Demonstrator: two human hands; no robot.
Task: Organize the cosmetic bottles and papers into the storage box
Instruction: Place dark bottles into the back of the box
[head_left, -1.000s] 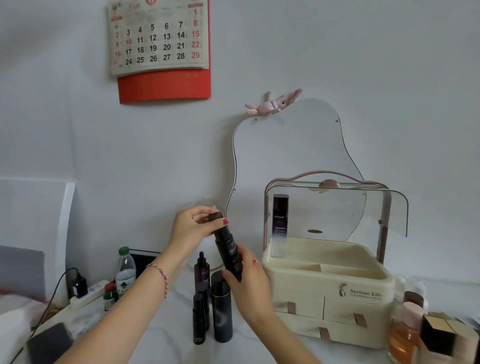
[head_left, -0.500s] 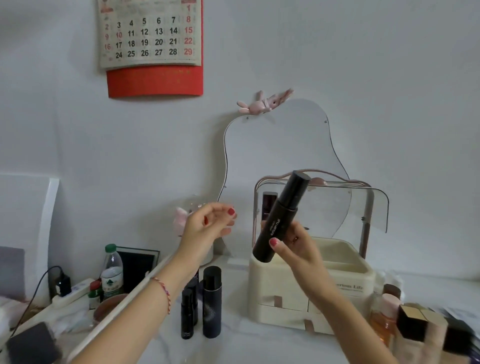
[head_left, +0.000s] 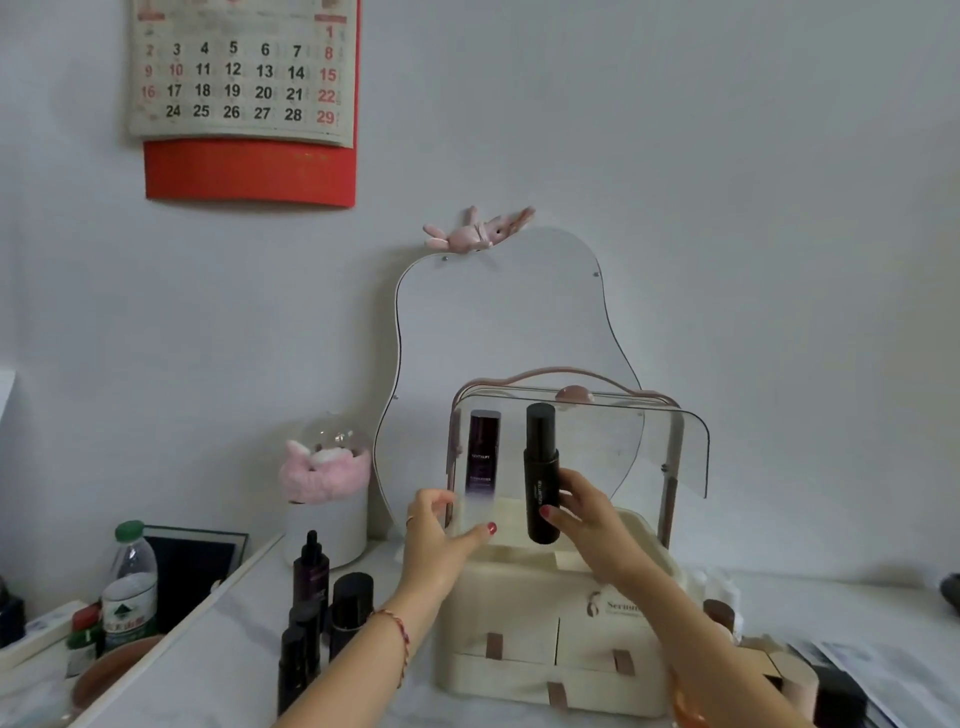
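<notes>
Both hands raised at the storage box (head_left: 524, 618): right (head_left: 587, 512) clamped on an upright black bottle (head_left: 540, 473), left (head_left: 441, 530) gripping the frosted purple bottle (head_left: 482, 462).

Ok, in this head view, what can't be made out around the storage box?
- Base of the black cylindrical bottle: hidden by the right hand, so seated or not is unclear.
- Cream plastic storage box compartments: hidden behind its front wall.
- Printed papers: cut off by the right edge.
- Left hand grip on the purple-to-clear bottle: blurred, contact unclear.
</notes>
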